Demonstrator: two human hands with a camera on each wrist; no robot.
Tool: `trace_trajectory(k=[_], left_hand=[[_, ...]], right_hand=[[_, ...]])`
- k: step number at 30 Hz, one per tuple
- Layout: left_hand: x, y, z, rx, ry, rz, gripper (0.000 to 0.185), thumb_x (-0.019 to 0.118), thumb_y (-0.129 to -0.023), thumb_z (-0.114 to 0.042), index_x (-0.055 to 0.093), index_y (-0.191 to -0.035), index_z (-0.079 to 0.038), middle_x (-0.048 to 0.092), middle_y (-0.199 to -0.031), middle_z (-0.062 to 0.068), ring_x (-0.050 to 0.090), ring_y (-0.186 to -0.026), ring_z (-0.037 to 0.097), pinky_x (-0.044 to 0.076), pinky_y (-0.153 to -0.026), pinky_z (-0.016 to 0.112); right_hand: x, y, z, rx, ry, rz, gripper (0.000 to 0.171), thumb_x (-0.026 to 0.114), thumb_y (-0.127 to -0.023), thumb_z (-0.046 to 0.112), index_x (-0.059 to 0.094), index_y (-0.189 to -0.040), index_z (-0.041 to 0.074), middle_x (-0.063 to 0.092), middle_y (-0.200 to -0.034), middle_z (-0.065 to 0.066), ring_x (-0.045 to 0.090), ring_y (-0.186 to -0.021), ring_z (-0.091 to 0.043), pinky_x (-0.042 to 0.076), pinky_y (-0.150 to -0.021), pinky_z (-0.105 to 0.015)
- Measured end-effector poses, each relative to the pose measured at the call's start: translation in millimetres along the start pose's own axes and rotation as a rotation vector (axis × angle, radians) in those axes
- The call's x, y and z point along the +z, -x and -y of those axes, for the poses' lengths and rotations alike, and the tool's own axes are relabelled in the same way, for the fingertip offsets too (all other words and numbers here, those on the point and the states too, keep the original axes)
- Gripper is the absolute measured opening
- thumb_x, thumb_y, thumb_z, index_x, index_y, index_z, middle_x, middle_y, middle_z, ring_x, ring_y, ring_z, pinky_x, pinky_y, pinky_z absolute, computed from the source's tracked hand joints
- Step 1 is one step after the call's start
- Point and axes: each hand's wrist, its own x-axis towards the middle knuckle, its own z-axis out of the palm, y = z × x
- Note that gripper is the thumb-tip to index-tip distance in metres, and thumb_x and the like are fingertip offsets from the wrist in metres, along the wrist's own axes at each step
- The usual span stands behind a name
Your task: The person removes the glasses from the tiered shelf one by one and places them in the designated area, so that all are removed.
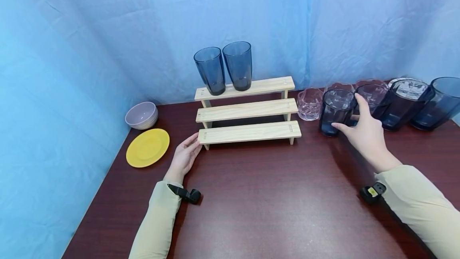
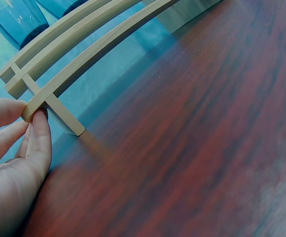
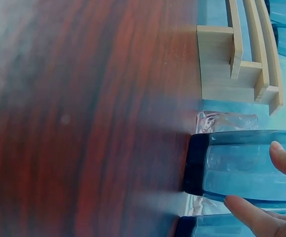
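Note:
A three-tier pale wooden rack (image 1: 248, 132) stands at the back of the table. My left hand (image 1: 185, 157) pinches the left end of its lowest step between thumb and fingers, as the left wrist view also shows. Side by side on the top step stand two tall blue glasses, a left one (image 1: 211, 71) and a right one (image 1: 238, 67). To the right of the rack, my right hand (image 1: 368, 135) holds a blue glass (image 3: 236, 170), thumb on one side and fingers on the other. That glass is upright with its base at the table.
More blue glasses (image 1: 440, 103) stand in a row at the right. Clear patterned tumblers, among them one near the rack (image 1: 310, 105), are behind them. At the left are a lilac bowl (image 1: 141, 116) and a yellow plate (image 1: 147, 148). Blue cloth (image 1: 172, 19) hangs behind the table.

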Motion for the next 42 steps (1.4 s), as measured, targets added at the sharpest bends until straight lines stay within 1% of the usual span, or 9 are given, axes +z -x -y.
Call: trace_trajectory(k=[8,15,18,23,25,32,35,38,42], left_hand=[[0.5,1.2,-0.2,-0.003,0.008,-0.002,0.05,0.043,-0.097,0.003,0.032,-0.146,0.001,0.033,-0.148,0.017,0.059,-0.094,-0.001,0.047,-0.084,0.015],[0.4,1.5,0.0,0.001,0.039,-0.01,0.049,0.042,-0.097,0.005,0.032,-0.145,0.002,0.033,-0.148,0.018,0.06,-0.093,-0.001,0.048,-0.082,0.014],[-0.2,1.6,0.2,-0.001,0.029,-0.007,0.049,0.042,-0.097,0.004,0.032,-0.145,0.002,0.033,-0.149,0.017,0.059,-0.094,-0.001,0.048,-0.084,0.015],[0.2,1.4,0.0,-0.002,0.014,-0.003,0.049,0.043,-0.097,0.003,0.032,-0.145,0.001,0.034,-0.148,0.016,0.058,-0.097,0.0,0.044,-0.097,0.021],[0.3,1.3,-0.1,0.002,0.004,-0.002,0.049,0.044,-0.097,0.002,0.032,-0.145,0.001,0.034,-0.148,0.016,0.058,-0.097,-0.001,0.043,-0.1,0.023],[-0.2,0.0,0.1,0.004,0.003,-0.003,0.05,0.045,-0.097,0.002,0.033,-0.145,0.001,0.033,-0.149,0.017,0.058,-0.098,0.0,0.046,-0.09,0.018],[-0.2,-0.3,0.3,0.003,0.002,-0.003,0.05,0.044,-0.097,0.003,0.033,-0.145,0.001,0.033,-0.149,0.017,0.058,-0.097,0.0,0.047,-0.09,0.018],[-0.1,-0.9,0.3,0.001,0.004,0.0,0.05,0.044,-0.097,0.003,0.032,-0.145,0.001,0.033,-0.149,0.016,0.059,-0.097,0.0,0.045,-0.096,0.021],[-0.8,-1.0,-0.1,0.001,0.004,0.005,0.05,0.043,-0.097,0.003,0.031,-0.146,0.001,0.033,-0.149,0.016,0.058,-0.096,0.0,0.037,-0.107,0.03]], right_hand=[[-5,3,-4,-0.005,-0.024,0.024,0.093,0.07,-0.085,0.029,0.007,-0.153,0.014,0.057,-0.113,-0.038,0.062,-0.091,-0.049,0.044,-0.08,-0.062],[-13,10,3,-0.006,-0.009,0.028,0.09,0.067,-0.086,0.039,0.01,-0.153,0.017,0.055,-0.119,-0.035,0.059,-0.1,-0.047,0.043,-0.079,-0.061],[-14,14,5,-0.022,-0.006,0.015,0.089,0.068,-0.086,0.037,0.013,-0.152,0.016,0.055,-0.119,-0.035,0.059,-0.101,-0.047,0.043,-0.078,-0.06],[-15,21,10,-0.078,0.019,-0.02,0.086,0.071,-0.084,0.031,0.02,-0.15,0.013,0.059,-0.117,-0.03,0.061,-0.098,-0.045,0.044,-0.073,-0.058],[-14,24,13,-0.101,0.024,-0.034,0.084,0.072,-0.083,0.029,0.023,-0.149,0.013,0.061,-0.115,-0.027,0.062,-0.096,-0.043,0.044,-0.071,-0.057],[-6,27,30,-0.164,0.002,-0.044,0.082,0.075,-0.081,0.023,0.028,-0.147,0.013,0.063,-0.113,-0.023,0.065,-0.092,-0.04,0.048,-0.071,-0.055],[0,27,36,-0.182,-0.009,-0.032,0.081,0.075,-0.08,0.023,0.03,-0.146,0.011,0.063,-0.112,-0.023,0.065,-0.091,-0.04,0.049,-0.072,-0.054],[5,26,43,-0.197,-0.022,-0.011,0.08,0.075,-0.081,0.023,0.03,-0.146,0.01,0.063,-0.112,-0.023,0.065,-0.091,-0.039,0.05,-0.073,-0.054],[13,24,51,-0.221,-0.037,0.019,0.08,0.075,-0.081,0.024,0.03,-0.146,0.009,0.062,-0.113,-0.024,0.064,-0.092,-0.04,0.05,-0.072,-0.054]])
